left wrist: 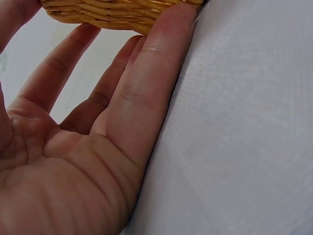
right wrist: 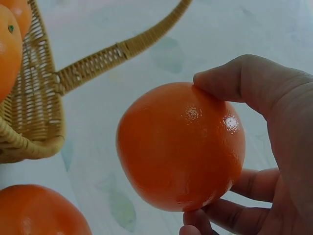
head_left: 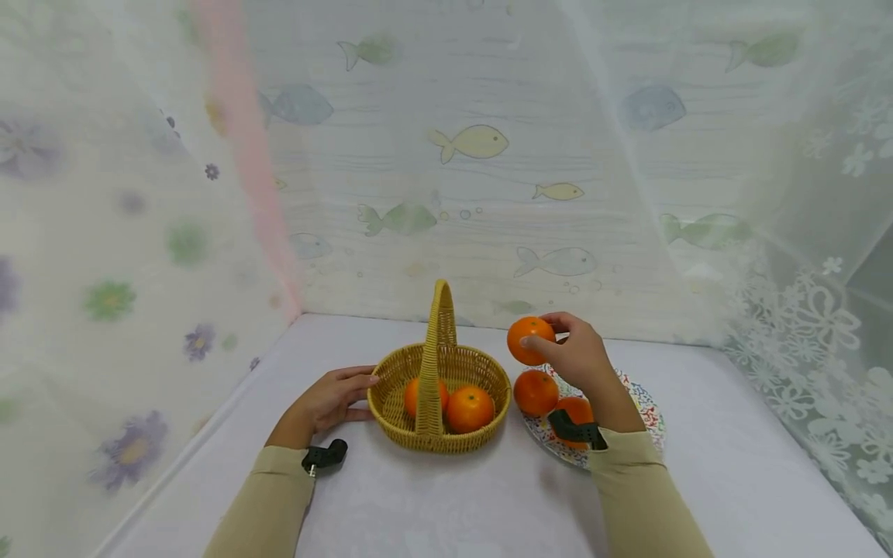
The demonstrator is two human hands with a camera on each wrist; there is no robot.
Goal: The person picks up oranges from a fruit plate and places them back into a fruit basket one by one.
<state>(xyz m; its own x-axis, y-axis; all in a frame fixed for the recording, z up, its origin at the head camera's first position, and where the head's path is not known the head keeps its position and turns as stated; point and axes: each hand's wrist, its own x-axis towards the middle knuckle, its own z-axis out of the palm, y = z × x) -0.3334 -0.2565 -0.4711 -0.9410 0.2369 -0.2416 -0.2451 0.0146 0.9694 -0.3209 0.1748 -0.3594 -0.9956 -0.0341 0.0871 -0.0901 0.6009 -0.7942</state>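
My right hand (head_left: 575, 353) pinches an orange (head_left: 528, 341) between thumb and fingers, raised above the near-left rim of a patterned plate. In the right wrist view the held orange (right wrist: 181, 147) shows whole, apart from the basket. On the left, my left hand (head_left: 338, 399) touches the side of a yellow wicker basket (head_left: 466, 443) with its fingers. The left wrist view has those fingers (left wrist: 146, 83) extended against the basket's weave (left wrist: 107, 13). Two oranges (head_left: 470, 409) lie inside the basket, one partly behind its tall handle (head_left: 438, 333).
The round plate (head_left: 652, 415) with colourful markings stands right of the basket. On it lie an orange (head_left: 536, 393) and another orange (head_left: 574, 411) partly covered by the right wrist strap. A white cloth (head_left: 446, 504) covers the table; a fish-print curtain (head_left: 446, 194) hangs behind.
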